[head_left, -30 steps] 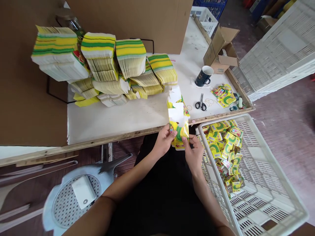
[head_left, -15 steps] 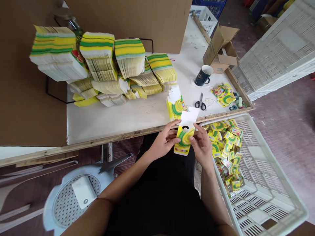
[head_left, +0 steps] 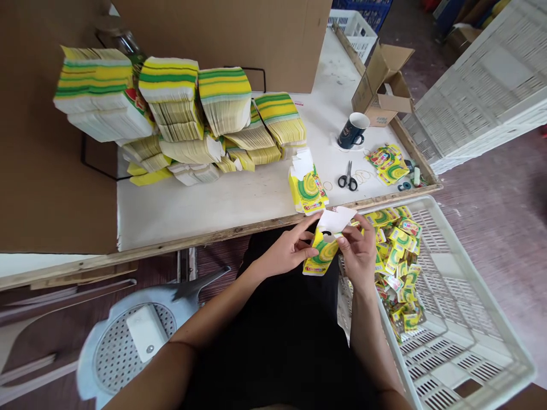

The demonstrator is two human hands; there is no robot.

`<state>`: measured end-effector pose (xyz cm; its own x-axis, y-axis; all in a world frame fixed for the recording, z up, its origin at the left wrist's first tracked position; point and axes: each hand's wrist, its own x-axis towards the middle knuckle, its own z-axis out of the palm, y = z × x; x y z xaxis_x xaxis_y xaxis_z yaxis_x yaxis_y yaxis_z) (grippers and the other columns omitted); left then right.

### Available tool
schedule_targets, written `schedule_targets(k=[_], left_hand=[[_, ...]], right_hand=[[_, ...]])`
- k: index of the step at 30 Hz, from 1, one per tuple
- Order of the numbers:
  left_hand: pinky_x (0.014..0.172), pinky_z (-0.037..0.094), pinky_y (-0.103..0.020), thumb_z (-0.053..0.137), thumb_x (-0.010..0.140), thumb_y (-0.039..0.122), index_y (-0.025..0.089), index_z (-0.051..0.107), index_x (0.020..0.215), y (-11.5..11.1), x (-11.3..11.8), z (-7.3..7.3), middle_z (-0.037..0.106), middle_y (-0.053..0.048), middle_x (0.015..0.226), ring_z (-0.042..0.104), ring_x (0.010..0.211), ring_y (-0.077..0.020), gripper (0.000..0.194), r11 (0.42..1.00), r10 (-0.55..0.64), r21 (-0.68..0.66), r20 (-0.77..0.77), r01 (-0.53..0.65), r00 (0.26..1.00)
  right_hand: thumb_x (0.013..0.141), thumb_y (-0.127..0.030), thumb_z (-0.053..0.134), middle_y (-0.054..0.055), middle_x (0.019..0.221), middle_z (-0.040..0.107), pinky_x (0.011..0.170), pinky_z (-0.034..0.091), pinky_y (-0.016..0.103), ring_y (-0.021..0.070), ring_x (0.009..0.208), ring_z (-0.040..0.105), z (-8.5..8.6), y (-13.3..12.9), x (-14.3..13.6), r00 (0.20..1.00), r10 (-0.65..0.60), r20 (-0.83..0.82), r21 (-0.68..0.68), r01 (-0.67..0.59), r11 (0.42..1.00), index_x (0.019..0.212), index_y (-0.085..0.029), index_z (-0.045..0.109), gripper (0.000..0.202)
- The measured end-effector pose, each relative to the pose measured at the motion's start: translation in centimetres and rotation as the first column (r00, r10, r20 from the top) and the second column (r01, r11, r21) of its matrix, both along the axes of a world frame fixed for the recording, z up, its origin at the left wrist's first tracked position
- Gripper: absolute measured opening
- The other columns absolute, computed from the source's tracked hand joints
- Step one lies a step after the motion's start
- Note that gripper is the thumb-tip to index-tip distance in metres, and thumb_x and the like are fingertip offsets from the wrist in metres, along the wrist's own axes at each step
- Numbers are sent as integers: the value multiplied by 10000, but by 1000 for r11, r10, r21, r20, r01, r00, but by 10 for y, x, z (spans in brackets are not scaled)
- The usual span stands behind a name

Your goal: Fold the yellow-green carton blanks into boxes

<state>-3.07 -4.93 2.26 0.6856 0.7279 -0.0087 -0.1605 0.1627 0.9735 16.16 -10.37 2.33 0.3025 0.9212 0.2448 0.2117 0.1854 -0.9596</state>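
Note:
Between my two hands is a small yellow and green carton (head_left: 321,257), its white top flap up and a round cut-out below the flap. My left hand (head_left: 290,250) grips its left side, thumb on the front. My right hand (head_left: 358,250) pinches its right upper side near the flap, fingers partly behind it. Just beyond, on the table edge, lies a small pile of flat cartons (head_left: 306,189) with white flaps. To my right, a white plastic crate (head_left: 465,285) holds many folded yellow cartons (head_left: 399,256).
Bundled stacks of flat cartons (head_left: 171,102) line the table's back left. Scissors (head_left: 347,177), a dark mug (head_left: 352,132), more cartons (head_left: 388,164) and an open cardboard box (head_left: 384,91) are at right. A grey stool (head_left: 106,359) bears a white device (head_left: 145,333).
The carton has tilted and its flap now leans right and lower. My right hand has shifted slightly right and up along it; both hands keep hold.

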Motion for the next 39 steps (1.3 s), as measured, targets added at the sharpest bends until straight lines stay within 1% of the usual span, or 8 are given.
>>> schedule_targets(k=[4,6,9,12,25,30,35,39], left_hand=[[781,612,-296,725,894,388,204,610,1359,0,2,-3,719,-136,1249,745,969,-231,512,992,103,78,-7,-102,995],[800,618,-297,735,885,387,195,628,1335,-1,3,-4,712,-136,1281,743,1013,-240,501,984,149,99,-8,-148,989],[833,620,-311,711,904,382,199,604,1381,-4,5,-2,727,-127,1264,752,1005,-238,522,982,150,120,-50,-143,987],[833,616,-311,639,953,373,207,546,1456,-7,6,0,725,-132,1280,760,993,-236,538,989,96,120,-95,-85,991],[907,598,-354,635,952,382,199,508,1494,-9,8,-1,721,-141,1299,740,1077,-265,586,994,91,74,-81,-85,993],[920,592,-360,685,919,398,185,554,1443,-7,9,-1,741,-141,1239,733,1079,-269,581,989,143,33,-27,-142,989],[817,613,-334,769,852,395,189,602,1372,-7,10,-4,772,-104,1093,759,901,-230,583,988,152,-36,-11,-152,988],[854,618,-352,730,892,387,202,589,1380,-11,16,-3,767,-111,1140,763,950,-238,541,986,155,71,-41,-152,987]], right_hand=[[985,-531,552,77,1031,688,887,513,418,253,1000,640,6,-4,8,980,7,197,45,-16,999,1039,-265,781,355],[967,-572,557,58,918,662,744,508,370,217,827,617,12,-7,10,978,62,199,-34,-57,998,1089,-263,771,396],[889,-479,706,-37,651,524,508,359,278,132,532,424,19,-8,6,978,109,178,-217,-70,974,1183,-243,695,377],[881,-395,701,-97,551,377,457,255,258,104,460,297,21,-6,1,980,78,184,-270,-25,963,1167,-222,634,340],[834,-329,708,-115,558,476,462,259,225,86,455,320,14,-5,-8,983,61,174,-326,-1,946,1163,-232,534,385],[873,-355,709,-105,553,459,471,295,241,92,459,342,16,-5,-3,963,38,267,-244,29,969,1180,-225,608,349],[934,-394,665,9,840,643,515,388,271,117,575,462,14,-5,3,973,9,229,-146,25,989,1153,-249,716,268],[873,-400,745,50,1007,683,615,500,283,150,732,608,7,-7,1,999,2,33,-120,2,993,1103,-245,705,280]])
